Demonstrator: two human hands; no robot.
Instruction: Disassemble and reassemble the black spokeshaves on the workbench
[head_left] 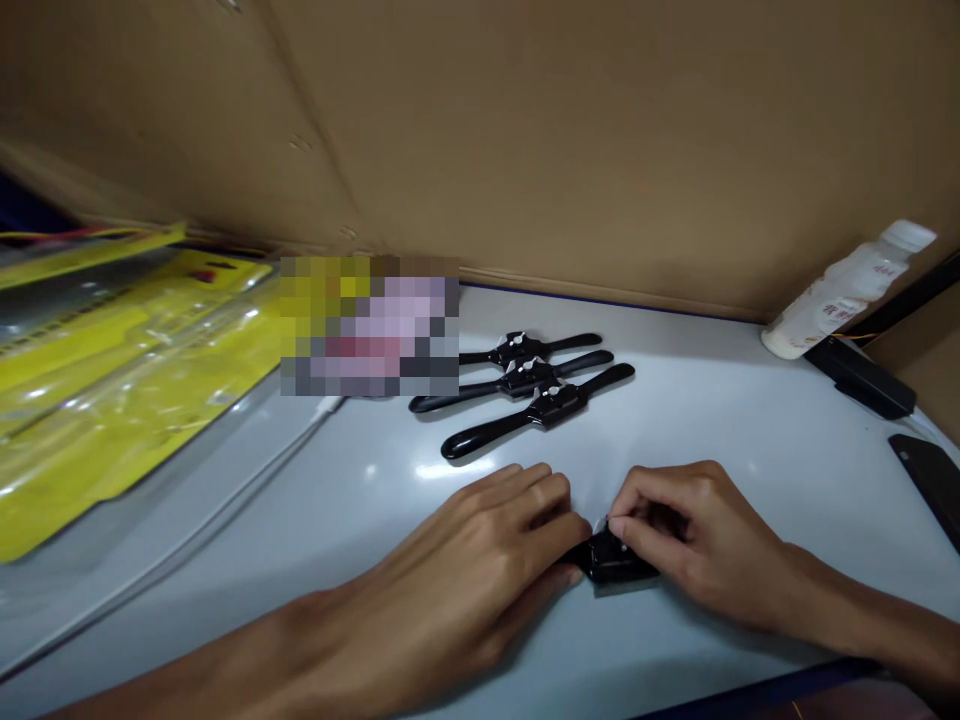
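Observation:
Close to the table's near side lies a black spokeshave point(622, 562) with a metal blade edge along its front. My left hand point(495, 555) is closed around its left handle, hiding most of that handle. Thumb and forefinger of my right hand point(694, 540) pinch at the small metal screws on top of its body; the right handle is hidden behind that hand. Beyond my hands, three more black spokeshaves lie side by side at a slant: a near one point(559, 405), a middle one point(517, 378) and a far one point(517, 348), each with silvery screws.
Yellow plastic-wrapped packages point(150, 370) cover the left of the white table point(337, 500). A white cable point(225, 500) runs to a blurred-out object point(382, 330). At right stand a white bottle point(840, 295), a black adapter point(862, 378) and a dark flat device point(930, 485). Cardboard point(525, 150) walls the back.

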